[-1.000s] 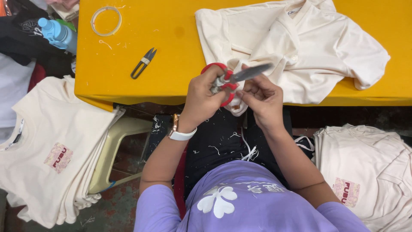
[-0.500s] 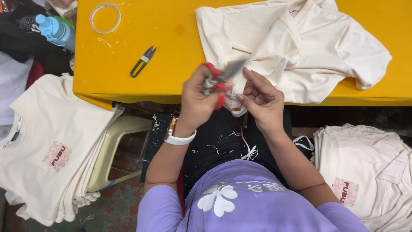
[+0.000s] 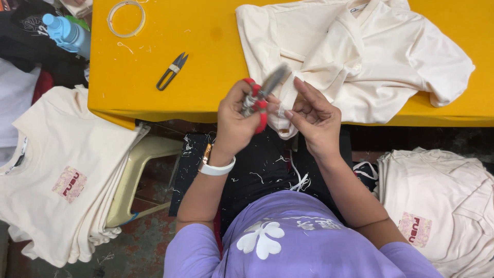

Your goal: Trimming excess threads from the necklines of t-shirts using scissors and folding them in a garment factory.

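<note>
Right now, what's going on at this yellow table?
A person in a purple top sits at the yellow table. Their left hand holds red-handled scissors, blades blurred and pointing up. Their right hand pinches the edge of a cream T-shirt that hangs off the table's front. Small thread snips lie unused on the table. Stacks of cream T-shirts sit on either side.

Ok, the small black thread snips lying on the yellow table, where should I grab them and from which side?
Take the thread snips around the looped spring end at lower left, coming in from the near table edge. The blade tips point up and right, away from that end, and the snips lie flat with bare table around them, so fingers can likely close across the narrow handle.
</note>
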